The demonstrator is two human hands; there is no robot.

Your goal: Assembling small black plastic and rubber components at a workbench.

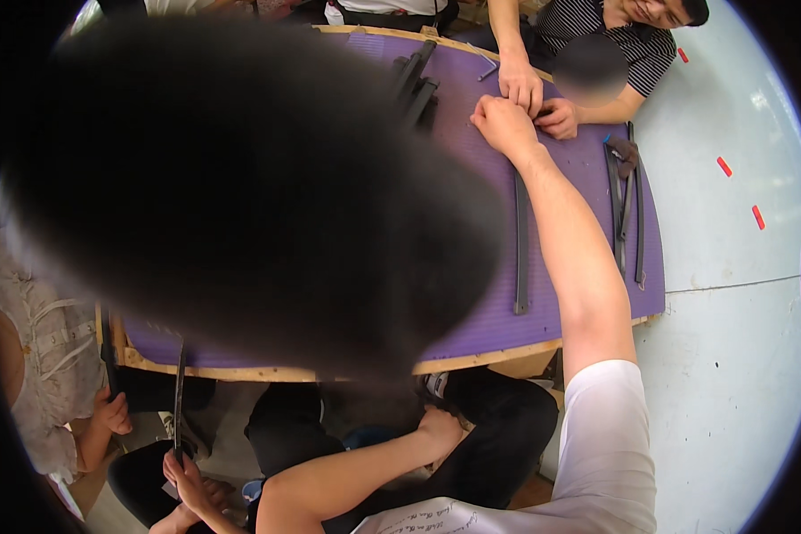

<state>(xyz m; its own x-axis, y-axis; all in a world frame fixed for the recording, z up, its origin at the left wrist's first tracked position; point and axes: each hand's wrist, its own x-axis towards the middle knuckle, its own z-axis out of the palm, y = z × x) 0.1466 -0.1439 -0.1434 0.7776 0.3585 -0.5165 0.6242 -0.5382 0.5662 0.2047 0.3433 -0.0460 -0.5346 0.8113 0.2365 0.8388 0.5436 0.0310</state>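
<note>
Out goes the right hand point(507, 127) to the far side of the purple worktop point(489, 327), close in by a co-worker's hands point(558, 117), its grip curled, contents hidden, so I can't tell what it holds; the left hand point(441, 432) rests near, grip equally unclear. Steady pressure and fingers kept clear of the co-worker's look wise here! The dark bar point(521, 258) lies right of centre, long axis near-to-far, far end pointing toward the right hand.

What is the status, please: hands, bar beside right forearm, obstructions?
Left hand by legs; right hand at co-worker's hands, grip unclear. Bar on table. Dark blur blocks much view.
</note>
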